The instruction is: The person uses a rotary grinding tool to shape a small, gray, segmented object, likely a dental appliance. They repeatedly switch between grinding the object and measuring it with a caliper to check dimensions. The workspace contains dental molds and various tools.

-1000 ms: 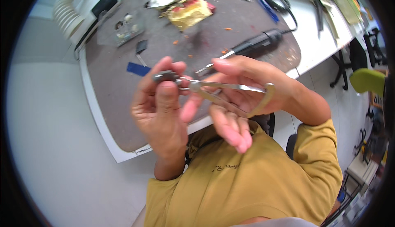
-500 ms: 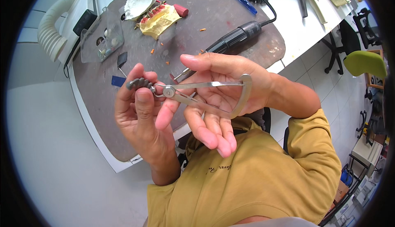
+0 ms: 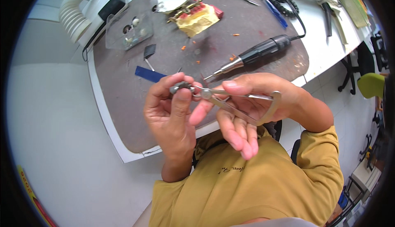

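Between the thumb and fingers of my left hand [image 3: 168, 114] is a small dark grey metal dental bridge [image 3: 179, 88]. My right hand [image 3: 284, 93] is turned palm up and holds a silver metal caliper [image 3: 235, 111] with a curved scale at its wide end. The right thumb presses on the caliper's upper arm, and the other fingers lie beneath it. The caliper's small curved tips reach the bridge's right end; whether they pinch it I cannot tell. Both hands are held above the table's near edge.
Beyond the hands, a black rotary handpiece [image 3: 263, 50] lies on the brown mat [image 3: 164, 29]. Farther back are a yellow-and-white dental model [image 3: 197, 21] and a clear plastic box [image 3: 115, 35] of small parts. A blue strip [image 3: 149, 74] lies near my left hand.
My view has shifted, so the table and hands appear farther right. My right thumb has come down onto the caliper's arm. The bridge has turned in my left fingers.
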A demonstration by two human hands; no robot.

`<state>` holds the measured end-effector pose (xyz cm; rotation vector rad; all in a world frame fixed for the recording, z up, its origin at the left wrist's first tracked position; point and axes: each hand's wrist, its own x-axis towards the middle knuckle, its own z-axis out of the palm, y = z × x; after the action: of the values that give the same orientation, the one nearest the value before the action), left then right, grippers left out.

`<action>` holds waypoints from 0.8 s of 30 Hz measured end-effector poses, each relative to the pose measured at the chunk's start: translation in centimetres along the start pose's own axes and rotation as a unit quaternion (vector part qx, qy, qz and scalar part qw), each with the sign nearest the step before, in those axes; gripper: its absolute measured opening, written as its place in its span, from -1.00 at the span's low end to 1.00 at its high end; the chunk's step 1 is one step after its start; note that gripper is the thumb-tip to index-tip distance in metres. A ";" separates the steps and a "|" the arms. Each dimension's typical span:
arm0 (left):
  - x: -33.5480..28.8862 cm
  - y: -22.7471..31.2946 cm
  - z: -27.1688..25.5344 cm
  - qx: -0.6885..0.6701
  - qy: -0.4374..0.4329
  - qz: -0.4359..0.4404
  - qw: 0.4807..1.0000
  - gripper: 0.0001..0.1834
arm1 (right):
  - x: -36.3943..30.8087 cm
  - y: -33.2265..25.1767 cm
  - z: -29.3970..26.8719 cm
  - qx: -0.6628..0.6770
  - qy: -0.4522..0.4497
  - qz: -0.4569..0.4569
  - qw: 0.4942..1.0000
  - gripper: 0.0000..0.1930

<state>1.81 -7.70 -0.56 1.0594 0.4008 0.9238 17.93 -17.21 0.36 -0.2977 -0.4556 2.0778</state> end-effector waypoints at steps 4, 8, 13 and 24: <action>-0.1 0.1 -0.8 -0.006 -0.020 -0.002 1.000 -0.74 | -0.1 -0.4 0.6 -0.002 0.026 0.018 1.000 -0.40; -0.2 0.0 -1.2 0.017 -0.030 0.017 0.999 -0.76 | 0.3 -0.5 0.8 -0.050 0.029 0.034 0.998 -0.37; -0.3 -0.1 -0.8 0.004 -0.010 0.041 0.999 -0.76 | 0.1 -0.7 1.1 -0.080 0.041 0.040 0.995 -0.39; -0.7 -0.3 -0.4 -0.001 0.045 0.082 0.996 -0.72 | 0.4 -0.4 2.4 -0.116 0.105 0.088 0.984 -0.51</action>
<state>1.23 -8.10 -1.16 1.0623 0.3913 1.1205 17.09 -17.22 2.71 -0.7107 -0.5589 2.1350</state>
